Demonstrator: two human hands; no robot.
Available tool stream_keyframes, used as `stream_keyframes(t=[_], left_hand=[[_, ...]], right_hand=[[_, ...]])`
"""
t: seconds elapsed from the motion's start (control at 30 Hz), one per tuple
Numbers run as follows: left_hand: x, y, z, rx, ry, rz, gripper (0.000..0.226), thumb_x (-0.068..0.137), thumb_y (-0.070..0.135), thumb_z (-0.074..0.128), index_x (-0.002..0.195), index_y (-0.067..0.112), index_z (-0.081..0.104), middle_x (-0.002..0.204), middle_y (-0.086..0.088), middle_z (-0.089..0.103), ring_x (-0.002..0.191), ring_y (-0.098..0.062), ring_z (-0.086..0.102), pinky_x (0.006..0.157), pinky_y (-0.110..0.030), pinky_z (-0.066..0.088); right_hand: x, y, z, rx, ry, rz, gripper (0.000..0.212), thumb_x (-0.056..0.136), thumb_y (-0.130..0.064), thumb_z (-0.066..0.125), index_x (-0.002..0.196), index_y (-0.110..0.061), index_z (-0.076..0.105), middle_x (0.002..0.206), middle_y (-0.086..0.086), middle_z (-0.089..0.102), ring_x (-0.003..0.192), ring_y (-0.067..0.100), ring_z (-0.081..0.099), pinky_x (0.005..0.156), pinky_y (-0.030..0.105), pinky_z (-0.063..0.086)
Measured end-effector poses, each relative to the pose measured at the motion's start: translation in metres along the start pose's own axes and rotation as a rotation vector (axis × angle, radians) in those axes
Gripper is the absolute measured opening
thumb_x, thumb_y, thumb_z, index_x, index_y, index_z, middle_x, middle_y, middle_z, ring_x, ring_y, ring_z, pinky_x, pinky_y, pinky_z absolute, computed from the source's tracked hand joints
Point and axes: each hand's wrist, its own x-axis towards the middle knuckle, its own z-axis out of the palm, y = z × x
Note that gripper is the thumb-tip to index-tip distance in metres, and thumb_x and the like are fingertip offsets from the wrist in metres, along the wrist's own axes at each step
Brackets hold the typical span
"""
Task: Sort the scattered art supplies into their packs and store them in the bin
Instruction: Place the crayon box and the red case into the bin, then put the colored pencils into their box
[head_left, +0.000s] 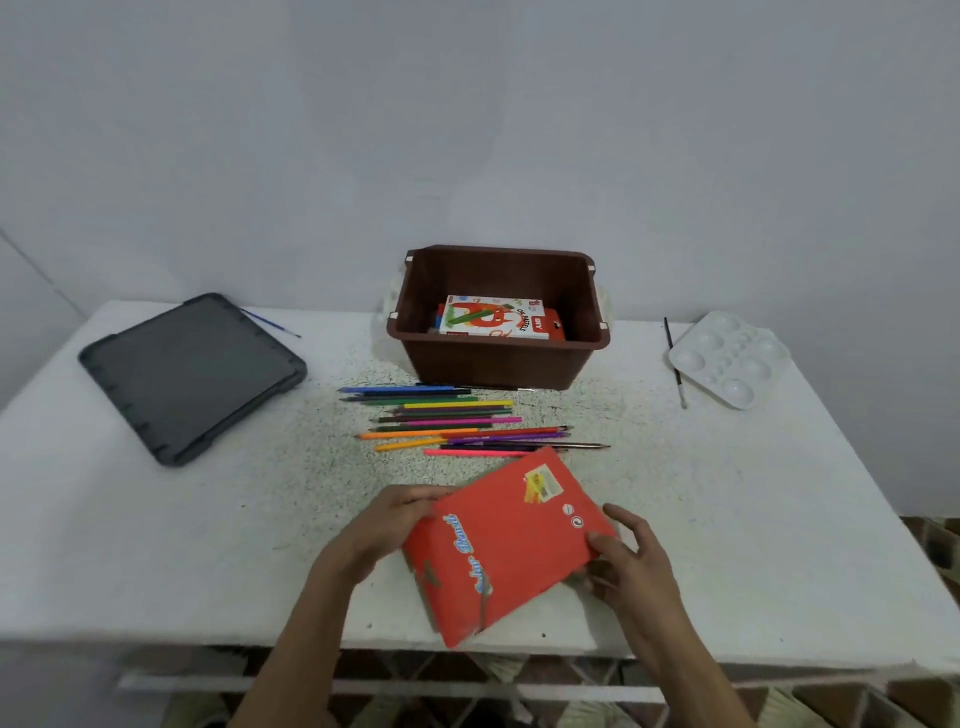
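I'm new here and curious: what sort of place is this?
Likely a home art or craft corner: loose coloured pencils on a white table, a paint palette, and a bin holding a pastels box.

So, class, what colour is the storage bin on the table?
The bin is dark brown; head view shows it best.

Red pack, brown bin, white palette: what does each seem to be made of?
The red pack looks like thin cardboard with a printed, faintly glossy face; raw brown edges show at its near end. The brown bin seems moulded plastic, matte, with a thick rim. The white palette is probably plastic, smooth, slightly shiny, with round wells.
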Motion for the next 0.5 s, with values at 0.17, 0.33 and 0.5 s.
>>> stream_keyframes(t=[0.17,0.33,0.5], left_hand=[[0.002,-0.013,-0.016,-0.339,0.101,0.028,0.023,0.099,0.02,0.056,0.117,0.024,0.07,0.114,-0.009,0.071,0.112,-0.029,0.064,0.091,-0.044,0.051],[-0.003,-0.016,-0.018,-0.657,-0.043,-0.002,0.037,0.104,0.035,0.041,0.125,0.017,0.065,0.122,-0.01,0.068,0.111,-0.031,0.065,0.09,-0.051,0.054],[-0.002,-0.025,-0.016,-0.85,-0.156,0.099,0.047,0.099,0.026,0.051,0.144,0.012,0.046,0.138,-0.017,0.056,0.116,-0.032,0.06,0.088,-0.047,0.055]], right_hand=[[-0.014,0.012,0.013,0.096,-0.077,0.081,0.031,0.092,0.007,0.057,0.12,-0.005,0.052,0.1,0.033,0.068,0.077,0.043,0.068,0.082,0.053,0.058],[-0.02,0.021,0.019,0.136,-0.026,0.128,0.027,0.091,0.009,0.056,0.116,0.0,0.051,0.107,0.033,0.066,0.094,0.048,0.068,0.073,0.047,0.061],[-0.02,0.02,0.032,0.212,-0.041,0.165,0.022,0.094,0.007,0.053,0.114,-0.002,0.052,0.103,0.028,0.07,0.097,0.044,0.068,0.078,0.052,0.06]])
